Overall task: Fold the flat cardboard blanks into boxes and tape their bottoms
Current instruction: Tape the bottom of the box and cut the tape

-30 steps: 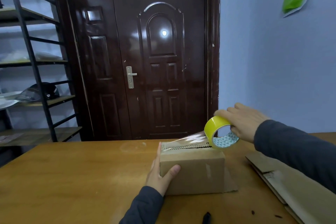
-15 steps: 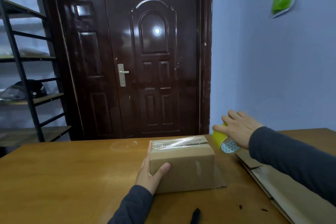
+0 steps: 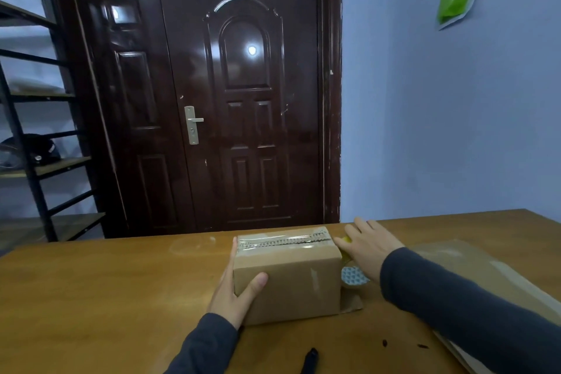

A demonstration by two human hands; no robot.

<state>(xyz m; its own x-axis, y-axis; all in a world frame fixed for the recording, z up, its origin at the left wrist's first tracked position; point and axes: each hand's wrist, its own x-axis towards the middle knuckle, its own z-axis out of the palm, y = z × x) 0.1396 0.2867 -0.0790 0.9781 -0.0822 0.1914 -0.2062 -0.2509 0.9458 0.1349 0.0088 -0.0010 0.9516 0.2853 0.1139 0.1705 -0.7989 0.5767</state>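
the box (image 3: pixel 288 276) sits in the lower middle of the frame on the smooth, orange-brown wooden table (image 3: pixel 106 297). it is a squat rectangular block of plain matte brown cardboard, with a loose flap lying flat on the table at its lower right corner. a glossy clear tape strip (image 3: pixel 282 241) runs along the seam on its top face, wrinkled and catching the light. the tape roll (image 3: pixel 353 278) is pressed against the box's right end, showing a yellow rim and a round core printed in a blue-white triangle pattern. flat cardboard blanks (image 3: pixel 473 276) lie stacked at the lower right, dull brown with a pale sheen. a small black pen (image 3: pixel 309 361) lies at the bottom edge. your left hand (image 3: pixel 233 291) grips the box's left end, thumb bent onto the front face and fingers reaching up the side, sleeve coming in from below. your right hand (image 3: pixel 368 247) lies palm-down over the roll, fingers spread and draped across its rim, holding it; the thumb is hidden.
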